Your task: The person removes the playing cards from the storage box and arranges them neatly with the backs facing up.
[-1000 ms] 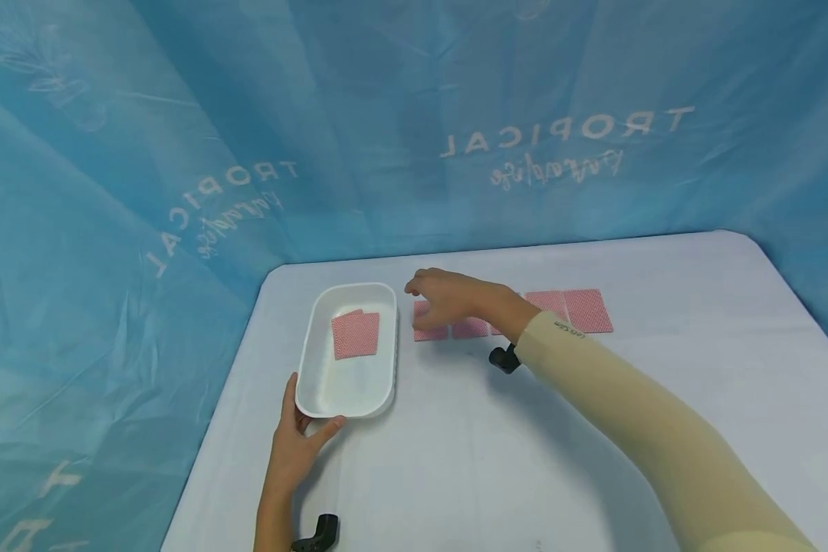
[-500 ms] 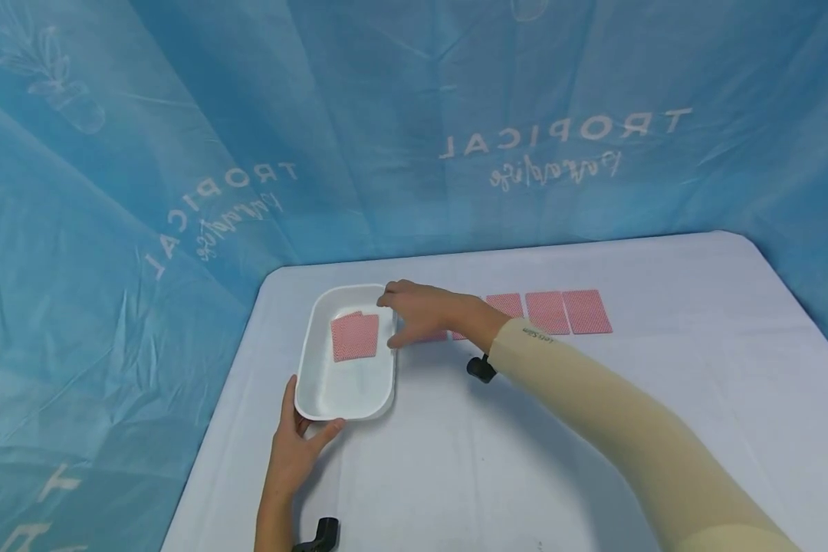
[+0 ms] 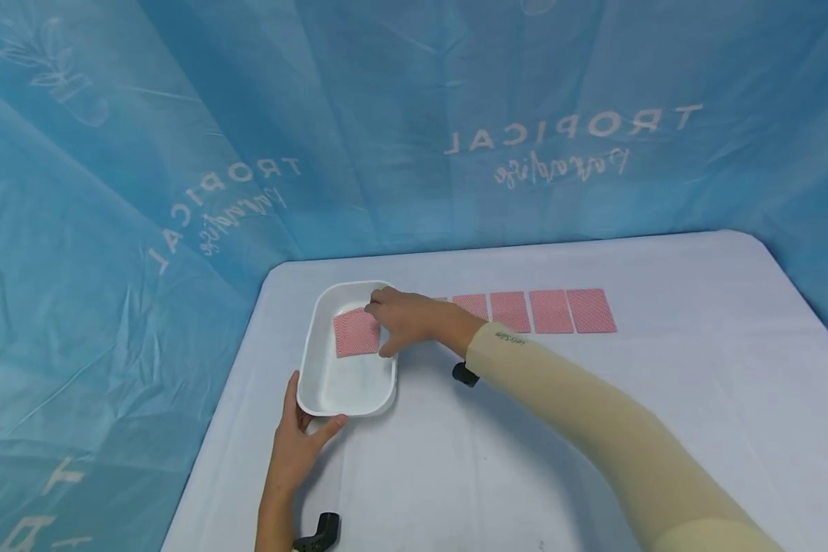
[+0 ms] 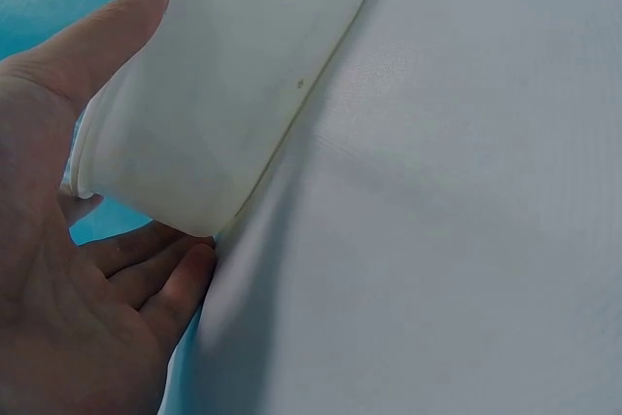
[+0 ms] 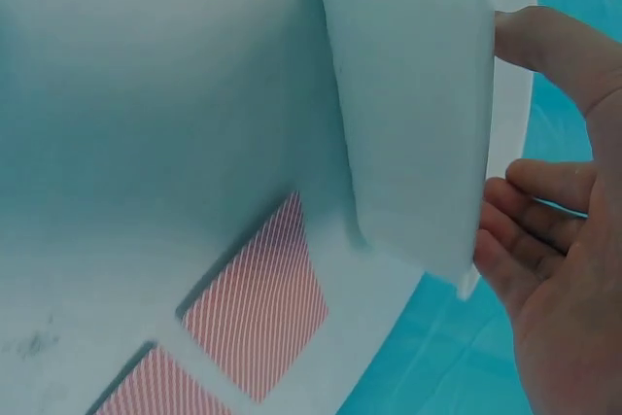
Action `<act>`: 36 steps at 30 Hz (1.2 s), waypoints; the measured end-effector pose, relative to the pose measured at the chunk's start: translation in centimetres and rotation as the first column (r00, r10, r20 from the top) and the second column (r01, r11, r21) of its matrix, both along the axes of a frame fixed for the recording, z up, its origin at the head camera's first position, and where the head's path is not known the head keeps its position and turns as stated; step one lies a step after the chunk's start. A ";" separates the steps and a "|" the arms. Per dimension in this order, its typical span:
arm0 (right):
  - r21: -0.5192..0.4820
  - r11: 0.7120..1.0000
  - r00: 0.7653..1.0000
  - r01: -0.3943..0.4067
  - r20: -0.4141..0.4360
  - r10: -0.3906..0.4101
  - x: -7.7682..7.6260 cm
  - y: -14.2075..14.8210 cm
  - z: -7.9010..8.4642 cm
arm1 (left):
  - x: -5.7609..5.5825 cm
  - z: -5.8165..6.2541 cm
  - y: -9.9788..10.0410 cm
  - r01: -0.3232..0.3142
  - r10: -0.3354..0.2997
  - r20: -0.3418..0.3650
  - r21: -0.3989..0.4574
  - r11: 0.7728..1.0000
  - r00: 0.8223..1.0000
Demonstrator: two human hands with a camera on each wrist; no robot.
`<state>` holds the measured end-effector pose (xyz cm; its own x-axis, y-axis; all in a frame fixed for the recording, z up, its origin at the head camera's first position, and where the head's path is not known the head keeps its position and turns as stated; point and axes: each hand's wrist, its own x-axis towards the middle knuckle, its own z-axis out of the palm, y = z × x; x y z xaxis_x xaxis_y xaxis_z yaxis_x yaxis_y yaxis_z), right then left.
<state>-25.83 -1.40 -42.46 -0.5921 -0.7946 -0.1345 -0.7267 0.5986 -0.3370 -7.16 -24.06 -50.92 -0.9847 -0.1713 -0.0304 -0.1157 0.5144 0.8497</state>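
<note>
A white rectangular tray (image 3: 345, 395) stands on the left part of the table. Inside it lie red-and-white patterned playing cards (image 3: 355, 335), backs up and overlapping. My left hand (image 3: 294, 452) holds the tray's near left corner, its thumb on the near side and its fingers around the left side. In the left wrist view, thumb and fingers lie on the tray's outer wall. My right hand (image 3: 410, 318) reaches over the tray's right rim with fingertips above the right edge of the cards. Its thumb and fingers are apart, and no card shows between them in the right wrist view.
Right of the tray, several face-down cards (image 3: 550, 312) lie in a row near the table's far side; the right hand and wrist cover part of the leftmost ones. A blue printed curtain (image 3: 386, 192) hangs behind and left of the white-covered table (image 3: 414, 475).
My right hand has moved left from above the row's leftmost cards to over the tray's cards. More of the row shows now. My left hand keeps its place on the tray.
</note>
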 end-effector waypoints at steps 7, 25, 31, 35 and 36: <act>0.102 0.994 0.998 -0.044 -0.035 0.048 0.5 -1.7 -0.6 | 0.0 0.1 0.0 0.007 -0.007 -0.005 0.029 1.000 1.000; 0.125 0.992 0.999 0.011 -0.049 -0.005 -0.7 -4.8 -3.0 | 0.4 0.5 -0.6 0.009 -0.009 0.010 0.018 1.000 1.000; 0.153 0.988 0.998 0.027 -0.058 -0.018 -1.4 -5.4 -2.7 | 0.2 0.9 -0.1 0.012 -0.013 0.022 0.065 0.998 1.000; 0.165 0.986 0.998 0.031 -0.060 -0.021 -1.8 -5.3 -2.9 | 0.4 2.6 0.9 0.021 -0.024 0.028 0.093 0.995 0.999; 0.166 0.985 0.998 0.036 -0.054 -0.027 -1.8 -5.3 -2.9 | 0.4 2.9 1.1 0.024 -0.027 0.027 0.090 0.996 0.999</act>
<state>-27.65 -6.65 -45.39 -0.6259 -0.7446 -0.2321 -0.7207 0.6659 -0.1929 -6.79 -22.99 -48.03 -0.9873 -0.1415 -0.0724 -0.1282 0.4391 0.8893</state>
